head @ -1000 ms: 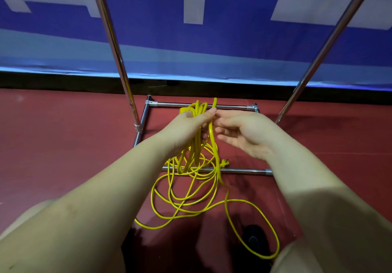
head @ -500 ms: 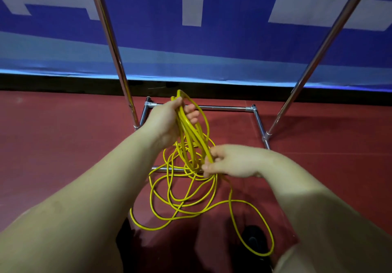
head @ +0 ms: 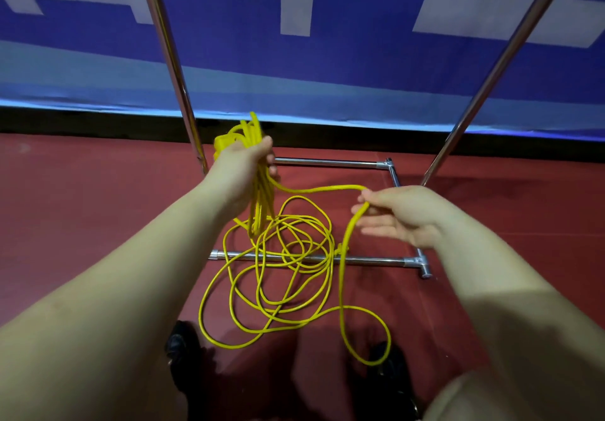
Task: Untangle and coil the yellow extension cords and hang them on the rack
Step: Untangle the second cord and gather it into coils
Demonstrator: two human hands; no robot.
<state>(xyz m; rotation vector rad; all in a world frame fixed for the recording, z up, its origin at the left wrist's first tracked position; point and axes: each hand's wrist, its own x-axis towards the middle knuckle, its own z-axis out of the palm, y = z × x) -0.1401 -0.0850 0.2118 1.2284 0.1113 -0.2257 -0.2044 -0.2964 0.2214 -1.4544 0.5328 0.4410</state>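
A yellow extension cord (head: 284, 293) lies in loose tangled loops on the red floor, across the rack's front bar. My left hand (head: 242, 167) grips a bundle of gathered cord loops that hang down from it, their tops sticking up above the fist. A single strand runs from that bundle to my right hand (head: 397, 214), which pinches it between thumb and forefinger, other fingers spread. From there the strand drops to the floor. The chrome rack (head: 327, 259) has a rectangular base and two slanted uprights.
Behind the rack base hangs a blue and white banner (head: 294, 60) above a dark baseboard. The left upright (head: 170, 60) passes close behind my left hand. My dark shoes (head: 180, 345) stand at the bottom, near the cord's closest loops.
My right hand moved out to the right, drawing a strand away from the bundle. My left hand rose a little with the gathered loops.
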